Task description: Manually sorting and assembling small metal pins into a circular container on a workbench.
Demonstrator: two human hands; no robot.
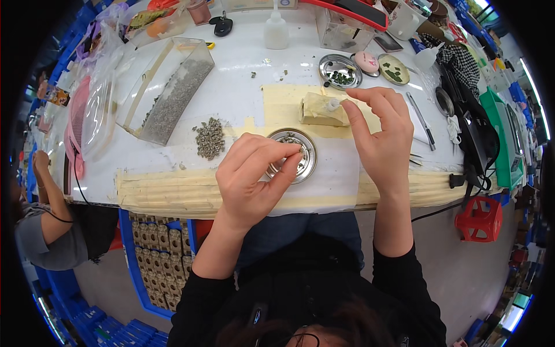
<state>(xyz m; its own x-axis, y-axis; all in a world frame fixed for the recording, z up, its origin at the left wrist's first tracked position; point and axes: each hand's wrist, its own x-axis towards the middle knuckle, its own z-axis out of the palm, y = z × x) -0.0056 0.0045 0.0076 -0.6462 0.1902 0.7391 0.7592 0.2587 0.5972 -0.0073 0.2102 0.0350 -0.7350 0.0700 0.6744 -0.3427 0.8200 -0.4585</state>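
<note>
My left hand (251, 176) is closed in a pinch above a round metal dish (313, 168). What its fingertips hold is too small to name. Small grey pieces (292, 139) lie inside the dish. Over to the right, my right hand (384, 133) has thumb and forefinger curved together at a small whitish plastic piece (333, 104). That piece is beside the top of a tape-covered block (321, 120), and the fingers partly hide how it is held. A heap of small grey metal parts (209, 139) lies left of my left hand.
A clear box of grey granules (176, 95) leans at the left. Farther back stand a white squeeze bottle (276, 32), a metal dish with dark green bits (329, 61) and a yellowish dish (395, 65). Tweezers and a pen (422, 118) lie right. A person's arm (52, 196) shows far left.
</note>
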